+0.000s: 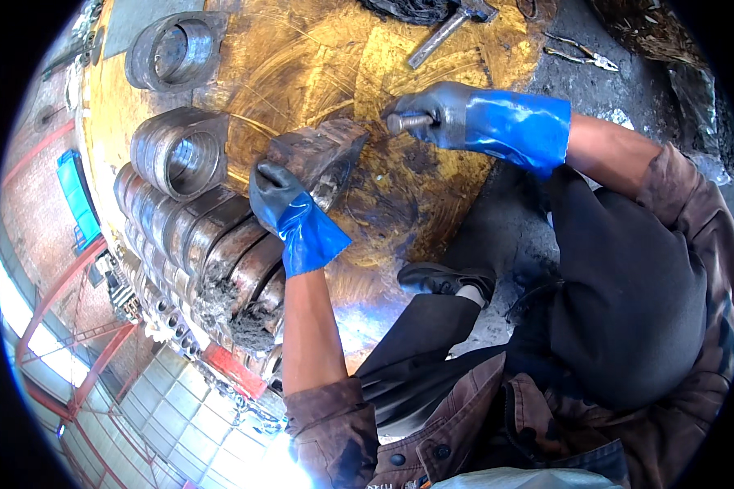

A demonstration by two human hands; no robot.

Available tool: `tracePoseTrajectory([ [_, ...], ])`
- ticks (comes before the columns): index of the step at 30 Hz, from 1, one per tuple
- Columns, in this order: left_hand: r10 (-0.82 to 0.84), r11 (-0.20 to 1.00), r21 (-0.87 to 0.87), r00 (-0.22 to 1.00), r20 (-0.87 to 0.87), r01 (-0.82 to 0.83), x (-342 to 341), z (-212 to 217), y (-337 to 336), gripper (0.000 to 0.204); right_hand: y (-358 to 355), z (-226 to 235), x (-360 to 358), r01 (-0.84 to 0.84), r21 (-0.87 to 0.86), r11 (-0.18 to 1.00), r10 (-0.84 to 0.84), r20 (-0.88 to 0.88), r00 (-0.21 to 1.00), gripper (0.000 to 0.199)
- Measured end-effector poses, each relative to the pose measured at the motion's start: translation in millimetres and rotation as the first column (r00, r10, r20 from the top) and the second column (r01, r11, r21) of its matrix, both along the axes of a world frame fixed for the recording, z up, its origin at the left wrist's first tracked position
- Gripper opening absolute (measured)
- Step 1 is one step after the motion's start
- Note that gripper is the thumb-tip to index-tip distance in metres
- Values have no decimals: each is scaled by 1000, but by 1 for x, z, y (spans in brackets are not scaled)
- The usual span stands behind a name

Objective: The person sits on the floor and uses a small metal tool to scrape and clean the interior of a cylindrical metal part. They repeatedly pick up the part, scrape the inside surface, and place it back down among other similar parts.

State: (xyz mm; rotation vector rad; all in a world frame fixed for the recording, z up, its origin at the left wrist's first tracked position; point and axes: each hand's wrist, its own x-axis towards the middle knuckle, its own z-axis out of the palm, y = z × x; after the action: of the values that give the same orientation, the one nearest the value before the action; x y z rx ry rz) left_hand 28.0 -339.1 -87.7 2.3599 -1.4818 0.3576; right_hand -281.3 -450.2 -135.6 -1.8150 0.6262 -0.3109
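My left hand (pixel 279 196), in a blue glove with a dark palm, grips the near left edge of a rusty metal housing (pixel 322 151). This block has a curved inner face and lies tilted on the yellow worktop (pixel 302 77). To its right, my right hand (pixel 444 118), gloved the same way, is closed around a short round metal rod (pixel 410 122). The rod's blunt end points left toward the housing, apart from it. Part of the rod is hidden inside the glove.
Several ring-shaped metal housings (pixel 189 159) stand in a row on the left, with a single one (pixel 177 50) beyond them. A hammer (pixel 440 37) lies at the far edge beside a dark coil (pixel 408 6). Pliers (pixel 581 54) rest at the far right. My shoe (pixel 440 279) is close to the worktop.
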Motion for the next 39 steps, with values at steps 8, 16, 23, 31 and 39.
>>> tracePoseTrajectory([
  [8, -52, 997, -55, 999, 7, 52, -1, -2, -4, 29, 4, 45, 4, -157, -114, 981, 124, -252, 960, 57],
  [16, -33, 998, -50, 999, 24, 34, -7, 1, -6, 29, 16, 15, 16, 20, -106, 994, -19, 10, 1000, 40],
  [23, -33, 999, -40, 998, 51, 35, -3, -2, -2, 29, -6, -73, 28, -185, 617, 765, -31, 322, 946, 19],
  [31, -46, 998, -43, 999, 10, 47, -4, -3, -6, 30, 0, -91, -8, -137, 488, 862, -116, 454, 883, 30],
  [39, -49, 997, -64, 998, -41, 46, -3, -3, -5, 30, 5, -5, -19, -90, -129, 987, 83, -57, 995, 46],
])
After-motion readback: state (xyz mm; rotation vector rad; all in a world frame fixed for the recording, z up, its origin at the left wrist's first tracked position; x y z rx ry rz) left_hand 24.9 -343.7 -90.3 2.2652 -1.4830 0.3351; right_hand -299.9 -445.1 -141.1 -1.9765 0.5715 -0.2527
